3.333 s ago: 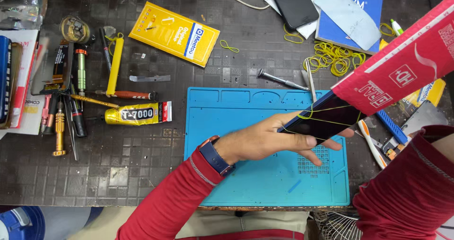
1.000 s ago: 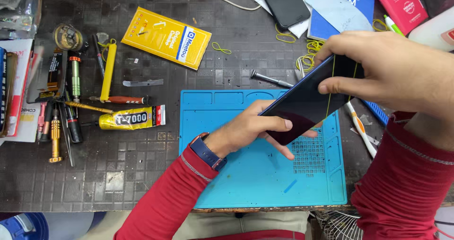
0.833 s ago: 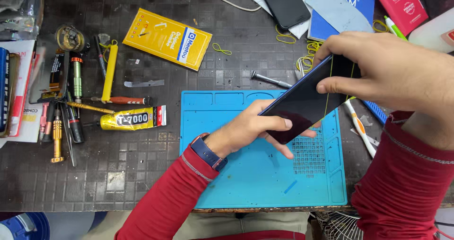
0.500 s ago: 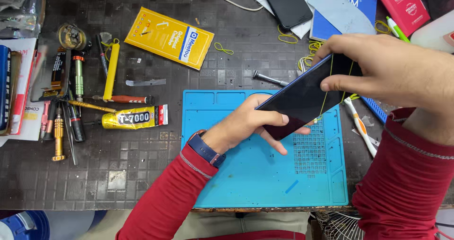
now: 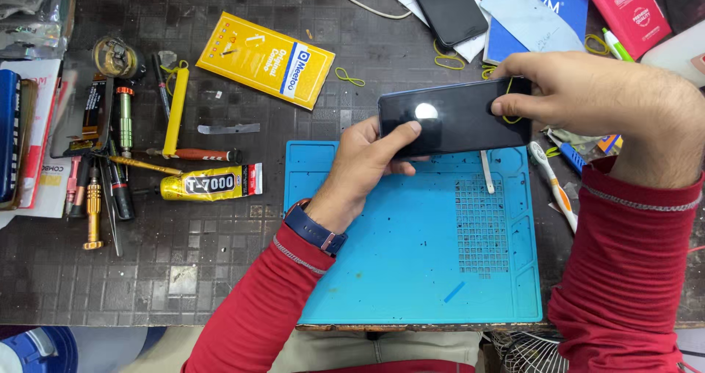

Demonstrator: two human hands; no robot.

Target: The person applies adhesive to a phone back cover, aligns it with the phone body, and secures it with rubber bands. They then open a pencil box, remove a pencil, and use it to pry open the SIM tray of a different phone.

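Black phone (image 5: 455, 117): held level above the upper edge of the blue work mat (image 5: 411, 270), upper centre-right of frame. Left hand (image 5: 367, 164) grips its left end (thumb on the glossy face); right hand (image 5: 587, 94) pinches its right end, a yellow rubber band (image 5: 508, 101) looped there. Yellow glue tube (image 5: 211, 183) lies well apart, left of the mat.

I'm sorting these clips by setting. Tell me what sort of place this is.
Most likely a phone repair bench: a blue repair mat, screwdrivers and a yellow glue tube lie out, while both hands hold a dark phone.
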